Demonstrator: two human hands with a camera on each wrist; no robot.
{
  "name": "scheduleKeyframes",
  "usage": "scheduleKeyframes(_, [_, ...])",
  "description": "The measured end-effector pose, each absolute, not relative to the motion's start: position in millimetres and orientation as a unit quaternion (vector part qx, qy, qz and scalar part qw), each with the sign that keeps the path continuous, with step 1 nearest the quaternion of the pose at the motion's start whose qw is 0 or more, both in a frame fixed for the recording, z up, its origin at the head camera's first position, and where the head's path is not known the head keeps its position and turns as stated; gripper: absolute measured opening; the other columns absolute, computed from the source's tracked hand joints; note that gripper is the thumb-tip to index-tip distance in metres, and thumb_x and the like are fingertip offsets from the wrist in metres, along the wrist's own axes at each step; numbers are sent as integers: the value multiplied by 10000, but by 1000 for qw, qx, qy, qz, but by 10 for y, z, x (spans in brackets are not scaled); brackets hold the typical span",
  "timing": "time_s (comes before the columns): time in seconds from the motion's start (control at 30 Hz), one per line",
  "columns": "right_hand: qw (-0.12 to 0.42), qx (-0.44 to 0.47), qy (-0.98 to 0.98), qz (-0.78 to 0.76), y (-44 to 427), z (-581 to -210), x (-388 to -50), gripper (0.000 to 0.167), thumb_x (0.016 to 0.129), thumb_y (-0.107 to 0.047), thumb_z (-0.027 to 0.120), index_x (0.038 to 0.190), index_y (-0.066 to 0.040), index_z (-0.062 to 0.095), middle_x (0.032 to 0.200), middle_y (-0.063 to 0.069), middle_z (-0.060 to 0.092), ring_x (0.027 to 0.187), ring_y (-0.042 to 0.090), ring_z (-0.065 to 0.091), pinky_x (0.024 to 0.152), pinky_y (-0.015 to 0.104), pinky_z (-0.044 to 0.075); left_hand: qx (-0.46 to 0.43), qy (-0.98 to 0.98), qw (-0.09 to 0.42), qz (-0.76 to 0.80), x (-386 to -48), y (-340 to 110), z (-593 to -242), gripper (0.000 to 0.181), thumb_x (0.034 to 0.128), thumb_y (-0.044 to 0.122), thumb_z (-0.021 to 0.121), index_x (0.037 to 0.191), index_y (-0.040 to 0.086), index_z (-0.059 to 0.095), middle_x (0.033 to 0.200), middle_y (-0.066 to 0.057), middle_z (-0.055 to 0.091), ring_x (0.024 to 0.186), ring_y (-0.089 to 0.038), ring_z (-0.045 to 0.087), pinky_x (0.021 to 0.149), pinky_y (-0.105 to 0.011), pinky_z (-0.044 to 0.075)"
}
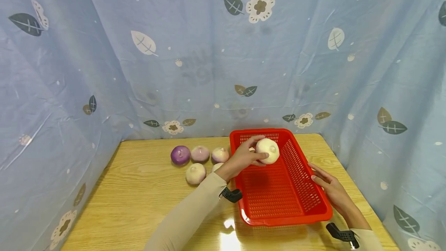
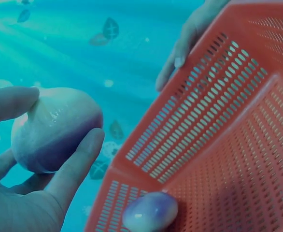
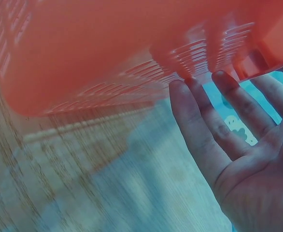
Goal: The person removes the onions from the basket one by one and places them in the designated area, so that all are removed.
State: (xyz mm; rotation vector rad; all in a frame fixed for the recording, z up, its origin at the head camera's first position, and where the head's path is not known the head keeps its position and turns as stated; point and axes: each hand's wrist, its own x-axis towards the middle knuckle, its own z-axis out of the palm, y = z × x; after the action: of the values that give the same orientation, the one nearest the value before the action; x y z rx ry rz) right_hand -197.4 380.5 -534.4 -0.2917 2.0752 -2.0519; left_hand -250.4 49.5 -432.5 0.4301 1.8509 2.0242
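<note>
My left hand (image 1: 245,154) grips a pale onion (image 1: 267,151) between thumb and fingers, above the far end of a red plastic basket (image 1: 324,216). In the left wrist view that onion (image 2: 59,128) shows a purple flank. Another white-and-purple onion (image 2: 151,211) lies inside the basket, in a corner; from the head it is mostly hidden behind my left hand. My right hand (image 1: 329,189) is at the basket's right side, its fingertips against the outer wall. In the right wrist view the fingers (image 3: 190,111) are spread and nearly straight.
Left of the basket, several onions sit on the wooden table (image 1: 139,196): a dark purple one (image 1: 180,155), a pinkish one (image 1: 200,154), pale ones (image 1: 196,174), one partly behind my left forearm. A blue patterned curtain (image 1: 209,49) encloses the back and sides.
</note>
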Motion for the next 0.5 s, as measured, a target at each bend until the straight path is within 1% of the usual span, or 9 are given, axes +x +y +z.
scheduleKeyframes(0.2, [103,-104,700,-699,3822,-5362,-1980,560,1056,-143,432,1572,-137,215,1265,-227,595,1038,75,670,786,350,608,150,645,171,729,-2454,404,-4291,615,864,33,723,1403,228,501,1412,-98,473,1031,-259,657,784,-449,607])
scheduleKeyframes(0.27, [103,-103,700,-699,3821,-5365,-1978,564,1055,-148,436,1573,-139,213,1265,-224,596,1035,78,671,785,351,608,142,650,164,728,-2422,367,-4270,611,855,45,736,1386,254,516,1414,-85,476,1043,-249,655,790,-441,607])
scheduleKeyframes(0.37, [104,-100,700,-699,3818,-5365,-1974,570,1055,-158,440,1575,-142,206,1265,-226,595,1031,78,672,783,350,608,136,657,154,725,-2376,300,-4249,621,849,66,748,1392,257,513,1411,-70,482,1076,-244,650,797,-419,607])
scheduleKeyframes(0.5, [103,-92,705,-696,3811,-5361,-1974,574,1054,-171,446,1575,-151,207,1262,-239,591,1029,75,670,782,350,608,145,657,144,726,-2327,180,-4240,646,870,47,722,1443,195,461,1447,-88,460,1147,-268,625,803,-404,607])
